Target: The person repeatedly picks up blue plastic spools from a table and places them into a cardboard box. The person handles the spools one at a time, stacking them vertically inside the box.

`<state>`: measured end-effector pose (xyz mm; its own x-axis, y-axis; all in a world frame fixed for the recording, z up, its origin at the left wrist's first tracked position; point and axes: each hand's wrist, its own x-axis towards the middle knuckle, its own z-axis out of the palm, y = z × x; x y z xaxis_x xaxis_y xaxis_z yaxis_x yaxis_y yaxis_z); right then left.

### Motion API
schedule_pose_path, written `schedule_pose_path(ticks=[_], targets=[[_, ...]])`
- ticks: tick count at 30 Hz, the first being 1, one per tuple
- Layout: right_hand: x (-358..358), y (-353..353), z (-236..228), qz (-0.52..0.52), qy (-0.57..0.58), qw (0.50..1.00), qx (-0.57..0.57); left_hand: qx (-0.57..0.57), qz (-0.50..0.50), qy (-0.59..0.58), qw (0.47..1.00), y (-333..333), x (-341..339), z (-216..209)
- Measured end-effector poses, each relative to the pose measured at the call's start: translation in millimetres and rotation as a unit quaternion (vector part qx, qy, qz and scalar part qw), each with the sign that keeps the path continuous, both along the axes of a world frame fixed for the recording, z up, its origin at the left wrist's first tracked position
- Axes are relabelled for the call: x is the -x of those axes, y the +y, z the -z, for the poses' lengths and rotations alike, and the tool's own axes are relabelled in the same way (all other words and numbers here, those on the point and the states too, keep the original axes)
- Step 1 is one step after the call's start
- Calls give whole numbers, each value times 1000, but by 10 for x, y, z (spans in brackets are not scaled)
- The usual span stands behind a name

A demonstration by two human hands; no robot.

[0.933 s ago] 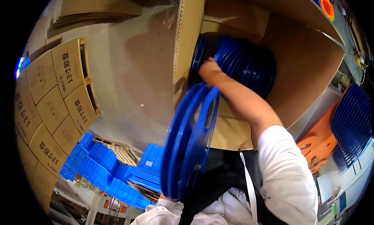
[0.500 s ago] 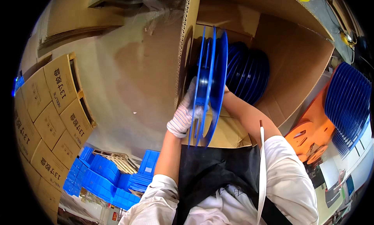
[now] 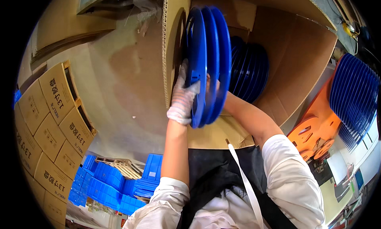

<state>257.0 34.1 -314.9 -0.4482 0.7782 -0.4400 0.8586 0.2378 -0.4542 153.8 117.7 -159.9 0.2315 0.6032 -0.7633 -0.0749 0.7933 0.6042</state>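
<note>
Blue plastic reels (image 3: 198, 74) stand on edge, pressed together, inside the near left part of an open cardboard box (image 3: 293, 62). My left hand (image 3: 184, 99), in a striped pale glove, is closed on the left side of these reels, its thumb lying on the outer flange. My right hand (image 3: 213, 86) reaches in from the right and holds them from between the flanges; most of it is hidden behind the rightmost disc. Farther right in the box, a row of more blue reels (image 3: 251, 72) stands on edge, apart from the held ones.
An orange stand (image 3: 315, 124) with a stack of blue reels (image 3: 353, 96) is to the right of the box. Sealed cartons (image 3: 59, 132) are piled on the left. Blue plastic bins (image 3: 105, 177) and a wooden pallet (image 3: 121, 167) lie at the lower left.
The held reels have moved up and slightly left, deeper into the box, and turned to show more of their left face. Both my hands have moved along with them.
</note>
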Motion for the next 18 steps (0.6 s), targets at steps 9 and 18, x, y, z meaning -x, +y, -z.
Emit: schedule_pose_path(ticks=[9,18], targets=[[-360,209,-378,41,266,963,-1,98,6,-44,994,63,17,772],[-1293,1039,-68,541,243,804,31,105,-31,-68,992,93,89,756]])
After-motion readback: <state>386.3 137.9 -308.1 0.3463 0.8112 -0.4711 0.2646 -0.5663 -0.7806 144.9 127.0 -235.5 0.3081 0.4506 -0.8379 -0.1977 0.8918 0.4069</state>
